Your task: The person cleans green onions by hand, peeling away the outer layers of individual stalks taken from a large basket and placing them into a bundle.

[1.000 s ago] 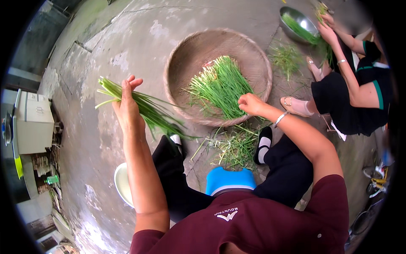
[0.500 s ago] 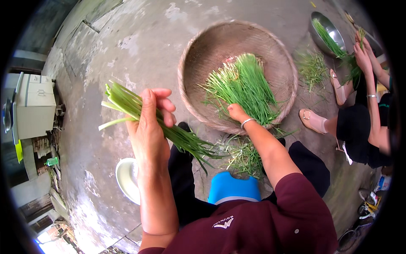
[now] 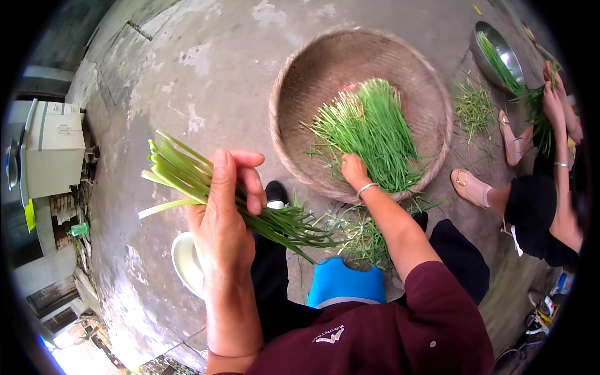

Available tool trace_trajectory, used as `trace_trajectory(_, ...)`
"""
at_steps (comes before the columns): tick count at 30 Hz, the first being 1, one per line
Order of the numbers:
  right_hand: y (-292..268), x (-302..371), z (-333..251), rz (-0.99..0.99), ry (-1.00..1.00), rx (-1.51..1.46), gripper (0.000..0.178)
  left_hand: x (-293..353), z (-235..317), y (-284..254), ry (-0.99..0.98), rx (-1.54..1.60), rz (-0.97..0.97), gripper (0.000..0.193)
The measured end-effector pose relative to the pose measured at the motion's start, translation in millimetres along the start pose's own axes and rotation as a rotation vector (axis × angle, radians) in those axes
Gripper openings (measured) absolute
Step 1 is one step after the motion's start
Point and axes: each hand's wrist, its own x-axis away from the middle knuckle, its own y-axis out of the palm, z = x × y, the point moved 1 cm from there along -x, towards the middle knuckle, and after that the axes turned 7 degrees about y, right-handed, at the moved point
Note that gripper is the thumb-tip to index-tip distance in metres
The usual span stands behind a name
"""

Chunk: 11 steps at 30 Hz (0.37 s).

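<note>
My left hand is raised on the left, its fingers and thumb closed round a bunch of chives. The pale cut ends stick out to the left and the green leaves hang to the lower right. Over the near part of a round woven basket, my right hand is closed against the edge of a large chive pile. Its fingertips are partly hidden in the greens. In the pile, the pale ends point left.
Chive scraps lie between my feet, before a blue stool. A white basin is by my left arm. On the right another person's hands hold greens, near a metal bowl and a scrap heap.
The view has shifted slightly, moving the basket and other person rightward in it. My left hand still holds its bunch; my right hand stays at the pile's edge.
</note>
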Motion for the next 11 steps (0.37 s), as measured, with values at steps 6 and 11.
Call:
trace_trajectory(6,20,-9,-11,-0.073,0.192,0.008,0.041,-1,-3,1,-0.017,0.005,-0.019,0.029)
trace_trajectory(11,18,-9,-16,-0.047,0.156,-0.042,0.047,1,-2,-3,-0.013,0.030,-0.024,0.028)
